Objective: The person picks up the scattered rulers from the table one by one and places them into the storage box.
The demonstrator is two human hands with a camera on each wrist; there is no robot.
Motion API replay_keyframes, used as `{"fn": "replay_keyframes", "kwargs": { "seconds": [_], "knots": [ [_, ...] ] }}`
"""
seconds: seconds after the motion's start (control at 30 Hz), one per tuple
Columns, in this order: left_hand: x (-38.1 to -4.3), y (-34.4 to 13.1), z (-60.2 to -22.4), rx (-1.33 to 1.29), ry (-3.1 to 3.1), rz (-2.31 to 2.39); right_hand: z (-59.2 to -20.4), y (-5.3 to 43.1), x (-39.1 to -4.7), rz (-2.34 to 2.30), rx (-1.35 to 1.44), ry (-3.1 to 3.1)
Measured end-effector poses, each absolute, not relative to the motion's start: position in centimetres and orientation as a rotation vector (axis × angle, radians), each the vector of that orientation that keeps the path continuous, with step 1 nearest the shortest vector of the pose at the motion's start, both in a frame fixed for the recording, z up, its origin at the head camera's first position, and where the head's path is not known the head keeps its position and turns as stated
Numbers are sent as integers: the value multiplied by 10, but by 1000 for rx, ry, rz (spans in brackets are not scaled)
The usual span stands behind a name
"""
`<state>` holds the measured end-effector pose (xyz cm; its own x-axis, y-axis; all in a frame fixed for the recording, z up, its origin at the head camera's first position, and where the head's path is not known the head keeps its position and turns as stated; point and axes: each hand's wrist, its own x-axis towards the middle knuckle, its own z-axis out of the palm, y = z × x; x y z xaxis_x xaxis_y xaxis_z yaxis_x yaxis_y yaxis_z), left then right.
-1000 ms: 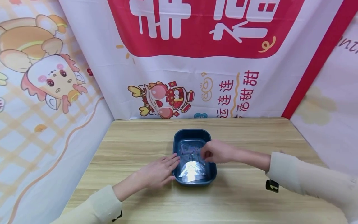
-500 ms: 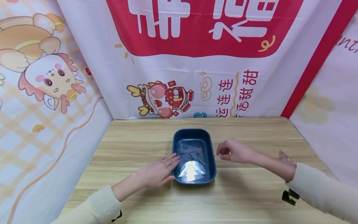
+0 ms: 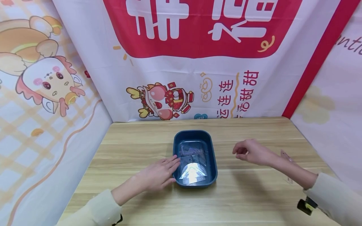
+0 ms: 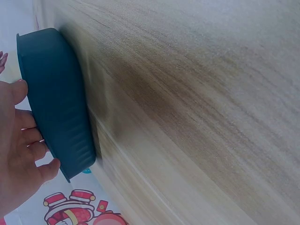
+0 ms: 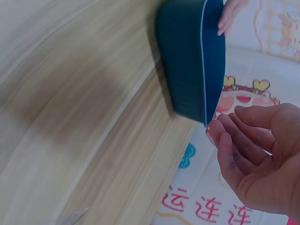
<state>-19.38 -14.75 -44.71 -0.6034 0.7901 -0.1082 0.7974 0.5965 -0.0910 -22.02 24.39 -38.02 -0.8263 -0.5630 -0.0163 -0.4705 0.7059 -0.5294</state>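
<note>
A dark blue rectangular tub (image 3: 213,150) stands on the table. Inside lie a clear protractor (image 3: 195,171) with a bright glare on it and a clear triangular ruler (image 3: 186,150) tinted purple; the pieces overlap. My left hand (image 3: 159,174) rests along the tub's left rim, fingers fairly straight; the left wrist view shows its fingertips at the rim of the tub (image 4: 56,93). To the right of the tub, my right hand (image 3: 251,152) is above the table, its fingers loosely bent. Nothing shows between its thumb and fingers (image 5: 234,154) in the right wrist view.
Another clear piece with a pointed tip (image 3: 285,154) lies on the table at the right, partly behind my right forearm. The wooden table (image 3: 135,138) meets a printed cloth backdrop (image 3: 175,69) at its far edge, with printed cloths on both sides.
My right hand has come out of the tub and moved right over the table, uncovering more of the clear pieces inside. My left hand stays at the tub's left rim.
</note>
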Motion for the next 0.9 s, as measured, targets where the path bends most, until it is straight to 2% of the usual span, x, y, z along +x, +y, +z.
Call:
{"fn": "replay_keyframes", "kwargs": {
  "seconds": [0.9],
  "knots": [
    [-195, -148, -448, 1360, 2756, -186, -399, 327, -225, -760, -583, 2942]
  ]
}}
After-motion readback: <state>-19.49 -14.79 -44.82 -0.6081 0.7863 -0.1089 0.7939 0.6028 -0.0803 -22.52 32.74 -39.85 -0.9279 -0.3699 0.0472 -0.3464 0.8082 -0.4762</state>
